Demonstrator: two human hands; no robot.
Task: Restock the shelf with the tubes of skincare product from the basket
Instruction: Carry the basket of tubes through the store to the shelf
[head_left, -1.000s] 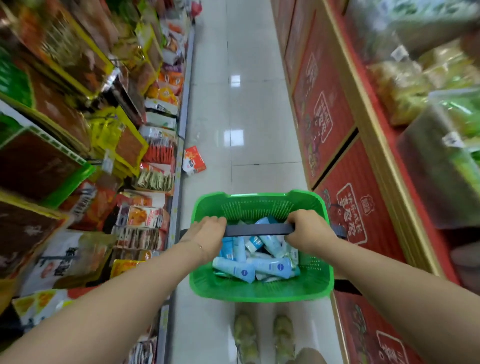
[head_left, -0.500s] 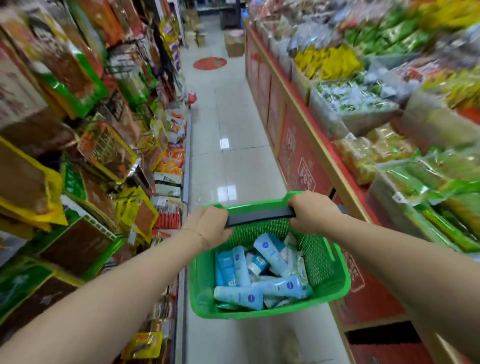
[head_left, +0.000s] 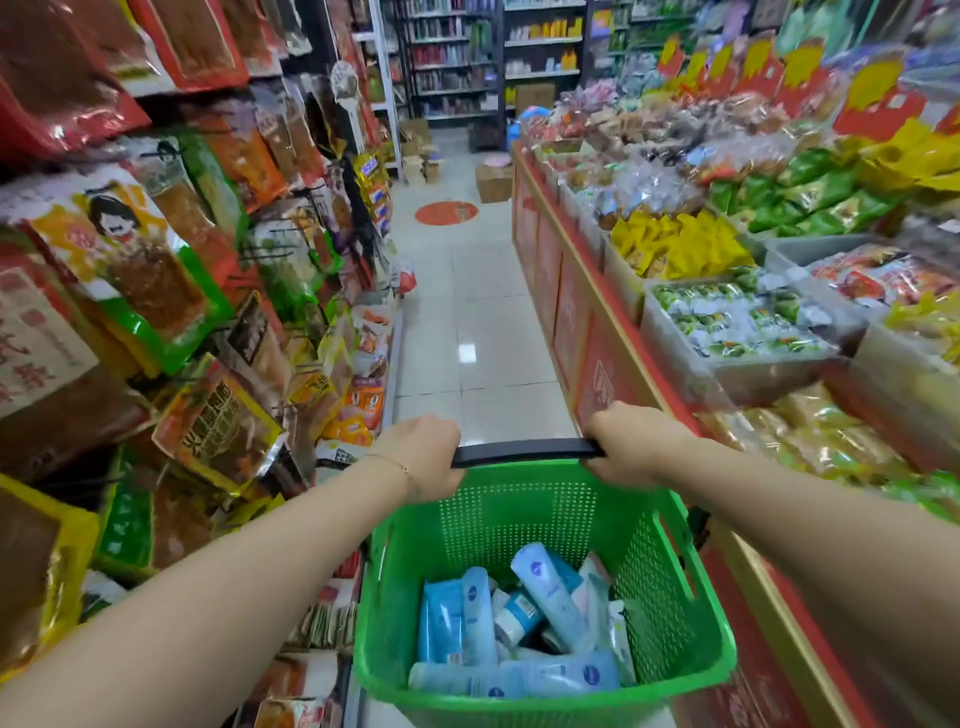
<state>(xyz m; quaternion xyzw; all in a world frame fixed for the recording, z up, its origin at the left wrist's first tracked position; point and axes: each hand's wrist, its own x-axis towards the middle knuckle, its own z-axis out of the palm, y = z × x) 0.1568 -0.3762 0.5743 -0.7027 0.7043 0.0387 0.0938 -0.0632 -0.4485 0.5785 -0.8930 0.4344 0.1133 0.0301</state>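
Note:
A green plastic basket (head_left: 670, 587) hangs in front of me in a shop aisle. Several pale blue and white skincare tubes (head_left: 545, 592) lie jumbled in its bottom. Its black handle (head_left: 524, 451) runs across the top. My left hand (head_left: 423, 454) grips the handle's left end and my right hand (head_left: 631, 441) grips its right end. Far down the aisle stand shelves of bottles and tubes (head_left: 457, 57).
Hanging snack bags (head_left: 171, 270) crowd the racks on my left. A red display counter (head_left: 587, 338) with bins of wrapped sweets runs along my right. White tiled floor (head_left: 467, 322) stretches ahead, with cardboard boxes (head_left: 493, 182) at the aisle's far end.
My view has tilted up from the floor to the far end of the aisle. The basket sits lower in view, both hands still gripping the handle.

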